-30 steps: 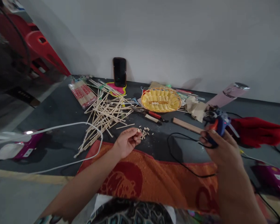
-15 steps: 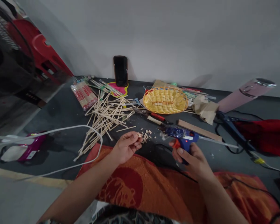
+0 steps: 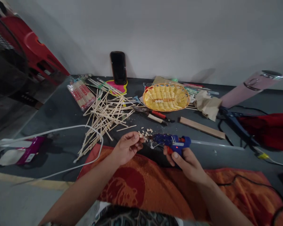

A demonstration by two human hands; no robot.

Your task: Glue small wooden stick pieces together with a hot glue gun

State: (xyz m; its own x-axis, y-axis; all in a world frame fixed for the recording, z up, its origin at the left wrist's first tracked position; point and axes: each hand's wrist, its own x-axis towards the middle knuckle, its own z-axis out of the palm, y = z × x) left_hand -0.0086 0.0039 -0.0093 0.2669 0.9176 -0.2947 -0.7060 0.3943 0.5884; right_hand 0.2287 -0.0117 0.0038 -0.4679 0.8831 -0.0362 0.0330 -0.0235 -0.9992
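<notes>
My right hand [image 3: 185, 163] is wrapped round the handle of a blue glue gun [image 3: 172, 142], with a long clear glue stick [image 3: 217, 145] sticking out of its back. The gun's nozzle points left, close to the fingertips of my left hand [image 3: 128, 147]. Those fingers pinch a small piece of wooden stick [image 3: 141, 135]; whether nozzle and wood touch, I cannot tell. Several more short wooden pieces [image 3: 147, 130] lie on the dark tabletop just beyond. Farther left spreads a loose heap of long thin wooden sticks [image 3: 106, 113].
Behind the pieces are a yellow woven basket [image 3: 166, 97], red-handled pliers [image 3: 158, 114] and a wooden strip [image 3: 201, 127]. A phone [image 3: 118, 67] leans on the wall. A pink flask [image 3: 250, 88] stands right. A white cable [image 3: 61, 128] loops at left; an orange towel [image 3: 165, 188] covers the front edge.
My right hand has brought the glue gun leftward, so its nozzle is now beside my left fingertips. My left hand stays nearly in place, still pinching the wood. The view has shifted slightly.
</notes>
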